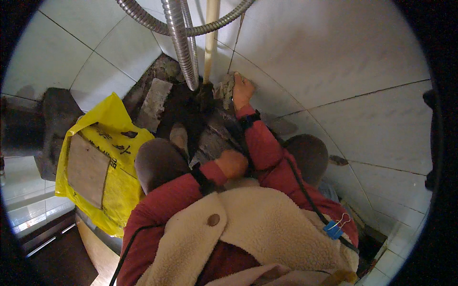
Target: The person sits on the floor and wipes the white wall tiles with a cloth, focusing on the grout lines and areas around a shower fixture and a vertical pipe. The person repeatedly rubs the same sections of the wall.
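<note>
My right hand point(243, 90) is stretched forward against the foot of the tiled wall, its fingers at a rough, pale mortar-like lump point(225, 87). Whether it grips the lump is unclear. My left hand point(232, 164) is blurred and curled between my knees, above the dark floor; anything inside it is hidden. Between the hands lie a dark hollow with wet-looking dirt point(179, 103) and a grey, rough slab point(211, 143). A broken piece of masonry point(154, 103) lies left of the hollow. A flexible corrugated metal hose point(179, 46) and a cream pipe point(210, 43) run down into it.
At the left, a yellow plastic bag point(121, 178) bearing writing has a brown flat board point(88, 171) on it, close to my left knee. Tiled walls point(357, 64) stand in front and to the right. A dark cable with a blue binder clip point(333, 230) crosses my right sleeve.
</note>
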`<state>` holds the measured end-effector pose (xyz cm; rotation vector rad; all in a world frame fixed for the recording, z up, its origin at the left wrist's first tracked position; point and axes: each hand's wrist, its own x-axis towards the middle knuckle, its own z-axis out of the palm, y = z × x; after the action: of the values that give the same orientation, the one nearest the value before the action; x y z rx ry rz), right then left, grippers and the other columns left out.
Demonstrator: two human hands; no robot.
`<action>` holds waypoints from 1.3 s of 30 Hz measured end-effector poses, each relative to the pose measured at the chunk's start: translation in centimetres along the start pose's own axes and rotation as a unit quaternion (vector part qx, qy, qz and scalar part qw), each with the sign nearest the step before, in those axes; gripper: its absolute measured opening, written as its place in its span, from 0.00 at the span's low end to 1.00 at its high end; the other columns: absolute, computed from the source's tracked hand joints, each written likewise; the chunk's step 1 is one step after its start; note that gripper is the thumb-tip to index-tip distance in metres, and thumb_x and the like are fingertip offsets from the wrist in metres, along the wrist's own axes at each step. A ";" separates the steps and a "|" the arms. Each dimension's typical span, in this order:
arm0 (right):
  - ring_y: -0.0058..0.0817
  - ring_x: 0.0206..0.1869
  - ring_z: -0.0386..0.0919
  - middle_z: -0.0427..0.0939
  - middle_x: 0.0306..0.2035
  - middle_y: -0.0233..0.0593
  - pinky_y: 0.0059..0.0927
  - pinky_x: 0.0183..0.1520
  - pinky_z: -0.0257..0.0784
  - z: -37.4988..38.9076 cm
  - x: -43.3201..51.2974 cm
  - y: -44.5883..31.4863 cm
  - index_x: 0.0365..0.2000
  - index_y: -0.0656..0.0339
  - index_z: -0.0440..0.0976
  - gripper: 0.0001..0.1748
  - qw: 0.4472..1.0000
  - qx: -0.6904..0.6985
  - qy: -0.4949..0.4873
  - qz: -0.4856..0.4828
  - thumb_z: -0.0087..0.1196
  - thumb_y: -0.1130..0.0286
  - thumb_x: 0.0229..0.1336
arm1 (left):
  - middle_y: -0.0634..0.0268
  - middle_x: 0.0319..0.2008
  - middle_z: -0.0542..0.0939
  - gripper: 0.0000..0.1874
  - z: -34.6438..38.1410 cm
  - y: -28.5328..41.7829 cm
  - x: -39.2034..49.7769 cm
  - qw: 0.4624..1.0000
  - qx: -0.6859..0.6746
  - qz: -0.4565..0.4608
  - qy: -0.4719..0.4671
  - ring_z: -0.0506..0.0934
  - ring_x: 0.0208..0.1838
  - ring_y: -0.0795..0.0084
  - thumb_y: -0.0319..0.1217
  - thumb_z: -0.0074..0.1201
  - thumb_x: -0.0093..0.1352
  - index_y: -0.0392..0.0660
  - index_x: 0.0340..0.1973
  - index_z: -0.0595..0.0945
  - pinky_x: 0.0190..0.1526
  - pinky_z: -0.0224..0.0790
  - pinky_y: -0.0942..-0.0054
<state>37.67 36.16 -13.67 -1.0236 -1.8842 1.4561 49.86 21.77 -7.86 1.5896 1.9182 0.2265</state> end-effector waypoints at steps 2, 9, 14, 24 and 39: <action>0.31 0.22 0.75 0.77 0.19 0.44 0.37 0.29 0.69 0.1 0.2 0.3 0.19 0.65 0.76 0.22 1.000 0.000 0.005 0.000 0.48 0.57 0.59 | 0.52 0.25 0.81 0.07 -0.1 0.1 0.0 0.999 0.028 -0.009 0.014 0.81 0.29 0.53 0.32 0.51 0.57 0.43 0.23 0.81 0.25 0.73 0.55; 0.28 0.21 0.70 0.73 0.18 0.38 0.34 0.29 0.65 -0.2 0.6 -0.1 0.19 0.68 0.73 0.21 0.990 -0.079 -0.045 -0.104 0.52 0.58 0.56 | 0.53 0.24 0.80 0.07 0.5 -0.4 0.5 1.000 0.017 -0.011 -0.003 0.80 0.30 0.52 0.32 0.51 0.57 0.44 0.23 0.81 0.27 0.73 0.56; 0.27 0.28 0.70 0.73 0.23 0.32 0.34 0.31 0.66 1.0 1.7 -0.3 0.28 0.65 0.73 0.11 0.964 0.233 -0.096 0.087 0.53 0.66 0.56 | 0.54 0.25 0.80 0.07 1.7 -0.8 0.6 0.999 -0.003 0.027 0.041 0.79 0.27 0.52 0.33 0.50 0.56 0.45 0.25 0.80 0.26 0.72 0.55; 0.37 0.38 0.76 0.76 0.37 0.44 0.38 0.41 0.72 -1.0 4.8 9.5 0.40 0.64 0.72 0.15 0.986 0.013 -0.144 -0.082 0.54 0.72 0.49 | 0.56 0.31 0.82 0.10 1.4 -0.3 0.7 1.000 0.009 0.000 -0.017 0.81 0.36 0.55 0.33 0.50 0.58 0.45 0.28 0.85 0.32 0.74 0.56; 0.45 0.44 0.76 0.76 0.39 0.56 0.42 0.42 0.71 -12.9 -0.7 11.6 0.41 0.66 0.70 0.23 0.878 -0.457 -0.124 -0.072 0.60 0.76 0.38 | 0.56 0.36 0.82 0.11 0.5 1.4 1.3 0.999 0.036 -0.021 -0.036 0.81 0.39 0.54 0.33 0.52 0.57 0.45 0.32 0.84 0.35 0.73 0.53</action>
<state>51.00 44.09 -21.32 -1.0576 -2.8665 0.5658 51.20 23.19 -8.05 1.5804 1.9216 0.0831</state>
